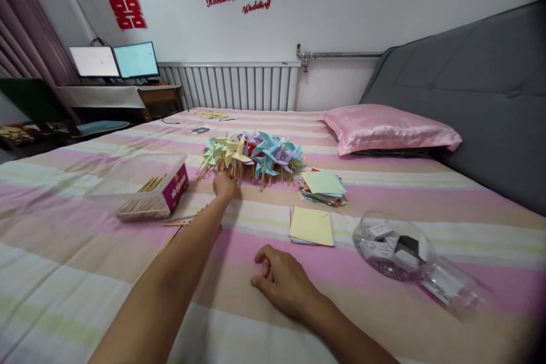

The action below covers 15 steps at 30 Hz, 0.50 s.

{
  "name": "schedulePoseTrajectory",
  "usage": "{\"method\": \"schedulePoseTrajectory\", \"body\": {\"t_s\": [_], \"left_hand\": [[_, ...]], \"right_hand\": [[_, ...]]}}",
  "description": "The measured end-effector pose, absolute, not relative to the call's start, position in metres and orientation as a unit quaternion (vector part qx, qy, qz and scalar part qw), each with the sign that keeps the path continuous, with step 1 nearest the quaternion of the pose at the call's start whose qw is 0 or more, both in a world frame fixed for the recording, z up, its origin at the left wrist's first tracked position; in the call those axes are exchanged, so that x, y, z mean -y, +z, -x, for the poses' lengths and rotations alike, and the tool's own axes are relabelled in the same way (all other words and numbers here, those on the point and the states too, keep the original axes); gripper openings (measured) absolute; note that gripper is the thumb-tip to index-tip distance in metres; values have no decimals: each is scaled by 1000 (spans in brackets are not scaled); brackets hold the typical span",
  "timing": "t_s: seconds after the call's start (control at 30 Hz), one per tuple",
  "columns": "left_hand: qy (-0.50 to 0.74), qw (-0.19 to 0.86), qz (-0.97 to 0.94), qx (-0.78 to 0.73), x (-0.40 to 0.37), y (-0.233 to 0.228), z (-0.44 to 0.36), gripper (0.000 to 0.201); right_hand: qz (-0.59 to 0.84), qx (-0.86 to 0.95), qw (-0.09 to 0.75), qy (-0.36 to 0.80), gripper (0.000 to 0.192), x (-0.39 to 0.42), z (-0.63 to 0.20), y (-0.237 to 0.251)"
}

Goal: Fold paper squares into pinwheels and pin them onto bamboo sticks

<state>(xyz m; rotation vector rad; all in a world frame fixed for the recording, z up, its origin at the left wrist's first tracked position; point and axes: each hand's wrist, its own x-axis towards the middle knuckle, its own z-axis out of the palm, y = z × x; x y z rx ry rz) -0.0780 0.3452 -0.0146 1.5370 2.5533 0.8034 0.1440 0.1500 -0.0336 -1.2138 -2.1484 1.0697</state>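
Left hand (224,185) at pinwheels (253,154), perhaps gripping, right hand (284,281) on bed (85,273)

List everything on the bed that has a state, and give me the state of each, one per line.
left hand: stretched out, at the pinwheel sticks
right hand: loosely curled, resting on the bedsheet
pinwheels: finished, bunched in a pile
stick box: open, sticks inside
clear jar: on its side
yellow paper stack: flat, neat
mixed paper stack: fanned out
monitors: on

wall (341,5) | red stickers: "Romantic" (221,0), "Wedding" (256,7)
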Motion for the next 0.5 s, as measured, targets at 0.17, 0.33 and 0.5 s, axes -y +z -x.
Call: {"method": "schedulePoseTrajectory", "body": {"t_s": [0.17, 0.33, 0.5], "left_hand": [[258, 8, -511, -820, -339, -8, 78, 24], [247, 9, -515, -821, -333, -9, 77, 24], [243, 18, -505, -828, -331, -11, 73, 26]], "right_hand": [[441, 777, 222, 390, 26, -150, -143, -33], [438, 780, 219, 390, 26, -150, -144, -32], [439, 782, 214, 387, 27, -150, -144, -31]]}}
